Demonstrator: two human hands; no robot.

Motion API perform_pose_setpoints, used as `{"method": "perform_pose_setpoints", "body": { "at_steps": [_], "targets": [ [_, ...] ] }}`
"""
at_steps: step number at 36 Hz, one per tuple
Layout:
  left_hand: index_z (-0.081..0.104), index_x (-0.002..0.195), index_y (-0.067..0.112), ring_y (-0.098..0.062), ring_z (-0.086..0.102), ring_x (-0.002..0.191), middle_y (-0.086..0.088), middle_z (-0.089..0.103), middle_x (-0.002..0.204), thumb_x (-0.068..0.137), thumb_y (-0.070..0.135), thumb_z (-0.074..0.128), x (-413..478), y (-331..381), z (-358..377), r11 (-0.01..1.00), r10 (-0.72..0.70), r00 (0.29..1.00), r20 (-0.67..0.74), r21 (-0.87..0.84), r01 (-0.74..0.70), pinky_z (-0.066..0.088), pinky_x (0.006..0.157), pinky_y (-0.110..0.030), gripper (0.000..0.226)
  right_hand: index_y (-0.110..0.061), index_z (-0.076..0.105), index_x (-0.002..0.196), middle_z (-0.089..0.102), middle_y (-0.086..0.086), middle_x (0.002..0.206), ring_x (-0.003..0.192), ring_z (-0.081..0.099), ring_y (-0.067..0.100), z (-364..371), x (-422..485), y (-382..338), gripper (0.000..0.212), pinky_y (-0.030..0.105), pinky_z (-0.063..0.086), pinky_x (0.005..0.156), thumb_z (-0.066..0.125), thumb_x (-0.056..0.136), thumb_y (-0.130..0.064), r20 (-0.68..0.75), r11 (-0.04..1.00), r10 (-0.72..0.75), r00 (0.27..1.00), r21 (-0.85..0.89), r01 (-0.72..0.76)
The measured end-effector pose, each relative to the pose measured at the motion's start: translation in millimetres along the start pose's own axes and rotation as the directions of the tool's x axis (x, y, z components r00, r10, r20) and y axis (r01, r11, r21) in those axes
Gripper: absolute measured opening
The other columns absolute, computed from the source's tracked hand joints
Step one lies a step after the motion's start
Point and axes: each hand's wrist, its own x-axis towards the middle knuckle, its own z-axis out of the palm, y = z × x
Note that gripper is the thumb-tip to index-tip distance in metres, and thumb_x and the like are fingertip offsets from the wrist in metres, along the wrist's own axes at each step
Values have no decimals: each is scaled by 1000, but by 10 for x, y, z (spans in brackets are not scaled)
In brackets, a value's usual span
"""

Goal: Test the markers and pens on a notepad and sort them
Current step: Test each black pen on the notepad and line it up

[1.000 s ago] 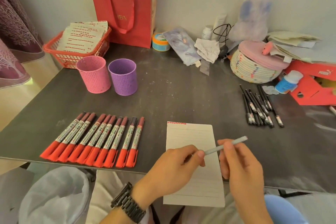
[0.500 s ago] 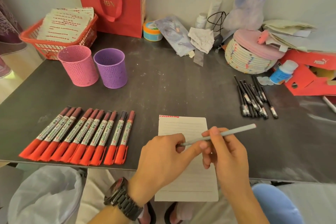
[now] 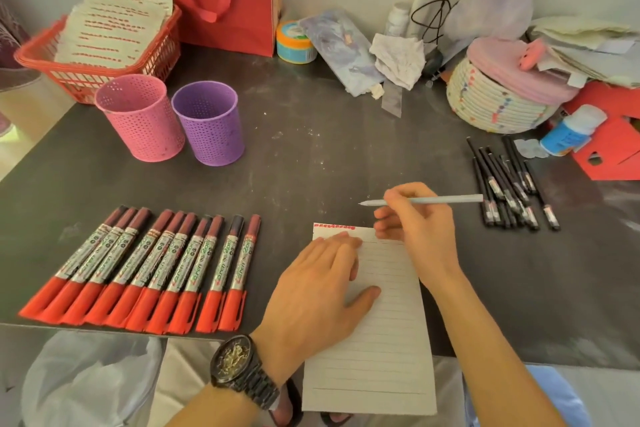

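Clearly, notepad (image 3: 388, 340) overhangs near edge of table (image 3: 311, 166).

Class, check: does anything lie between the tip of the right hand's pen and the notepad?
Nothing visible does. The left hand rests on the left of the notepad; the lined paper beside it, below the pen, lies bare.

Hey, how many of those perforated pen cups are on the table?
2. The pink cup stands upright at the back left, in front of the red basket; the purple cup stands just to its right. No others seem hidden.
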Motion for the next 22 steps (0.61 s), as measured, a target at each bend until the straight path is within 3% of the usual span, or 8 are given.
{"method": "perform_pose_setpoints", "body": {
  "at_steps": [3,7,13,22],
  "targets": [
    [31,87,32,-7,47,128,13,57,133,88,54,60,2,8,-12,1000,20,1000,6,4,-21,37,104,-23,37,-14,62,77,66,5,58,48,63,17,93,38,72,29,25,52,49,71,94,-35,-49,990,-73,996,-126,66],
    [31,87,32,-7,46,129,11,58,134,89,53,61,4,27,-20,1000,14,1000,6,11,-14,35,106,-23,37,-19,54,63,58,2,47,44,56,12,114,23,141,41,22,48,53,73,90,-44,-124,976,-118,985,-198,92],
    [26,88,32,-8,48,129,9,60,134,91,46,58,19,39,-37,1000,18,1000,7,17,-18,28,113,-23,35,-14,52,62,58,2,47,44,56,5,81,41,210,38,23,48,56,72,92,-27,-143,966,-113,983,-248,75],
    [24,89,34,-10,54,123,8,62,131,91,41,62,45,58,-60,1000,11,1000,-6,27,-11,37,106,-27,39,-14,54,63,62,-1,50,47,61,3,111,64,248,33,11,46,54,71,91,-20,-118,944,-134,984,-316,91]
  ]
}}
